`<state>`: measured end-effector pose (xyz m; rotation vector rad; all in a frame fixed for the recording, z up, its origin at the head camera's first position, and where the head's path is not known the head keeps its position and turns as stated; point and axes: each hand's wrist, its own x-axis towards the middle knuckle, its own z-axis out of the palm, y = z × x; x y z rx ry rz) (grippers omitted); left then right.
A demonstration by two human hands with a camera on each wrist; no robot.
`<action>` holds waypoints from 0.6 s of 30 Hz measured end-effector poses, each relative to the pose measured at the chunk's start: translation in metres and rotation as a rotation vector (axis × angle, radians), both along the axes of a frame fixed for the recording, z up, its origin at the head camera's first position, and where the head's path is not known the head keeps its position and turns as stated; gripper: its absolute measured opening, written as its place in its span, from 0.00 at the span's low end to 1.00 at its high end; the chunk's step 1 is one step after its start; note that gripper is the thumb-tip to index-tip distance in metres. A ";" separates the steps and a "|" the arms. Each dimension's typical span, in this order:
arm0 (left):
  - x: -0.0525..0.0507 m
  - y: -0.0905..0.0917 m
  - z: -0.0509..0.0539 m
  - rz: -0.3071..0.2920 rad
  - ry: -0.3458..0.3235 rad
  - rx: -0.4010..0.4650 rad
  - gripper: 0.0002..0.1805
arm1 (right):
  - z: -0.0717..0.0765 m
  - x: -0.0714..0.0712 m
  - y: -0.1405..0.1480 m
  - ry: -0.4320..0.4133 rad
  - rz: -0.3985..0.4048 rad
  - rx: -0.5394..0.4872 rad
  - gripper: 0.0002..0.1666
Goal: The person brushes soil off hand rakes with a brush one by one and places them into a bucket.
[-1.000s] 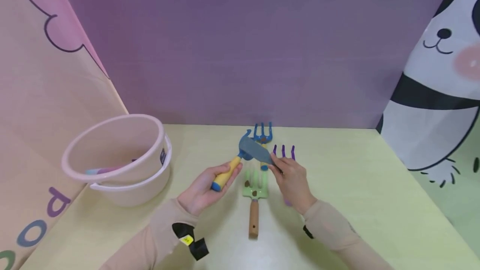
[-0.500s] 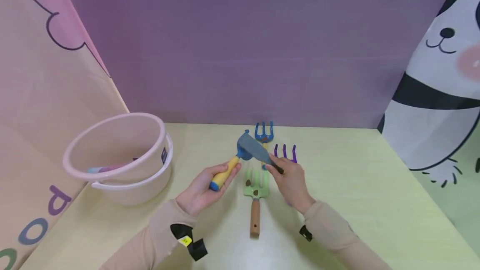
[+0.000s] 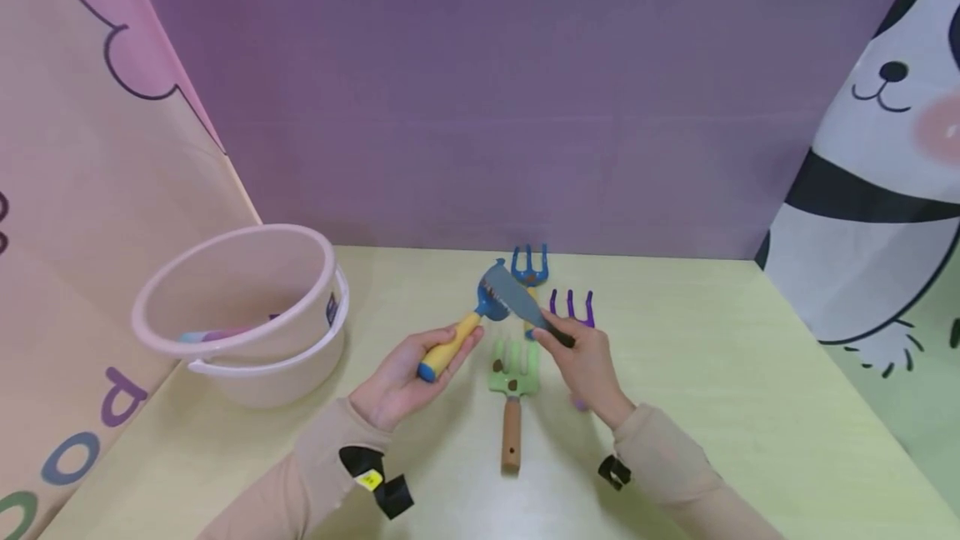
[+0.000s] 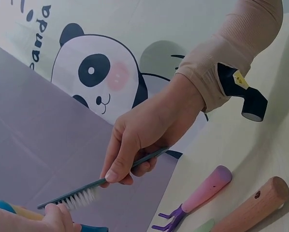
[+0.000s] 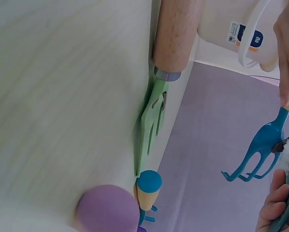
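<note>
My left hand grips the yellow handle of a blue three-pronged hand rake, which is held up off the table. A dark brown patch sits on the rake's head. With my right hand I pinch the dark handle of a brush, whose flat grey-green back faces up. Its white bristles touch the rake's head beside the brown patch in the right wrist view. Most of the rake's head is hidden under the brush in the head view.
Below my hands lies a green hand fork with a wooden handle and brown spots. Behind it lie a blue fork and a purple fork. At left, a pink basin with colored items inside sits in a white bucket.
The brush has shifted slightly over the rake's head and rolled, so its bristle edge now shows. My left hand keeps its hold on the rake. The head view has shifted a little.
</note>
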<state>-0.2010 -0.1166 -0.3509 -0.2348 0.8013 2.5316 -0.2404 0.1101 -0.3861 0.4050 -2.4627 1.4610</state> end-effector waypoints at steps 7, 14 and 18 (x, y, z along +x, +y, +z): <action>0.000 0.000 -0.001 -0.033 -0.003 0.018 0.28 | 0.002 0.002 0.002 -0.066 -0.023 -0.042 0.23; 0.000 0.000 -0.002 -0.051 -0.017 0.035 0.28 | 0.007 0.001 0.006 -0.113 -0.059 -0.065 0.23; 0.000 -0.001 -0.004 -0.051 -0.018 0.043 0.28 | 0.010 0.002 0.010 -0.117 -0.069 -0.067 0.23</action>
